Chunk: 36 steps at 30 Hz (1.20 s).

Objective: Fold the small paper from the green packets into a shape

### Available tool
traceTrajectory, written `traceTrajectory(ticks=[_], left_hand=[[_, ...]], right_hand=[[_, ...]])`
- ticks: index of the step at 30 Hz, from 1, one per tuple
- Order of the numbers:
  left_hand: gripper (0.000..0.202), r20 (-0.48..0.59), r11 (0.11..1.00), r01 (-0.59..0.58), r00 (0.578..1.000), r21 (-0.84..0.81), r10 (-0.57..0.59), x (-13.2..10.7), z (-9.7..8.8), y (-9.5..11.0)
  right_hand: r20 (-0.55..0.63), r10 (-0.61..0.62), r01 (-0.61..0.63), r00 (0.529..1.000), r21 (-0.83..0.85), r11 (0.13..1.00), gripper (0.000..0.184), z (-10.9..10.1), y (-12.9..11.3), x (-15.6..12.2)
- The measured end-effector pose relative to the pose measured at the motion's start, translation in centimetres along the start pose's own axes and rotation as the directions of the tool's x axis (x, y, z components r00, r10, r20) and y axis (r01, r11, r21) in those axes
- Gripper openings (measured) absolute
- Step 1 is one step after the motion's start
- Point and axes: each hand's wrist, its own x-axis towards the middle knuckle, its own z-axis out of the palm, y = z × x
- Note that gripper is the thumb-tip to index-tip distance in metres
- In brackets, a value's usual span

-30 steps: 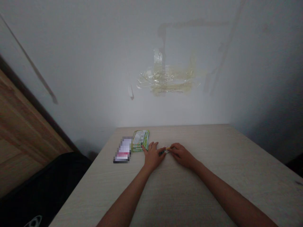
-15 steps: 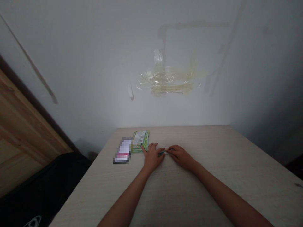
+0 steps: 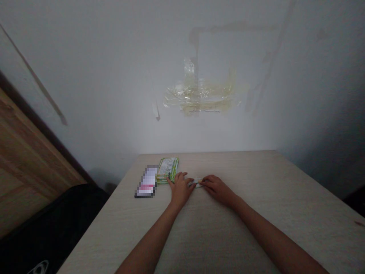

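2 hands, small pale item between

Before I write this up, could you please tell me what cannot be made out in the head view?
In the head view:
- Small pale item: too small and partly covered by fingers of the left hand and right hand; pinched or merely pressed, I cannot tell.
- Print on the green-and-white packets: too small.
- Phone-like object: display hidden by pixelation.
- Black object: cut off by the picture's edge.
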Motion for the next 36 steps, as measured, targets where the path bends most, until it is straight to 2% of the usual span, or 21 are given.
traceTrajectory(ticks=[8, 14, 19, 27, 36], left_hand=[[0.021, 0.049, 0.999, -0.032, 0.998, -0.023, 0.033, -0.05, -0.12, 0.27], [0.030, 0.083, 0.988, -0.153, 0.985, 0.028, 0.150, -0.09, -0.17, -0.20], [0.029, 0.107, 0.986, -0.165, 0.981, -0.002, 0.164, -0.01, -0.31, -0.42], [0.017, 0.047, 0.970, -0.242, 0.969, -0.018, 0.242, -0.09, -0.23, -0.26], [0.017, 0.032, 0.961, -0.271, 0.962, -0.050, 0.272, 0.07, -0.12, -0.59]], right_hand=[[-0.009, 0.006, -0.006, 1.000, 0.002, 1.000, 0.030, -0.16, -0.19, -0.03], [-0.012, 0.010, -0.010, 1.000, 0.011, 1.000, 0.029, -0.10, -0.14, -0.04], [0.007, -0.005, 0.004, 1.000, 0.043, 0.999, 0.025, -0.39, -0.63, 0.27], [0.034, 0.029, -0.030, 0.999, 0.024, 0.999, 0.025, -0.23, -0.93, 0.42], [0.017, 0.065, -0.066, 0.998, 0.076, 0.995, 0.025, 0.14, -0.65, 0.30]])
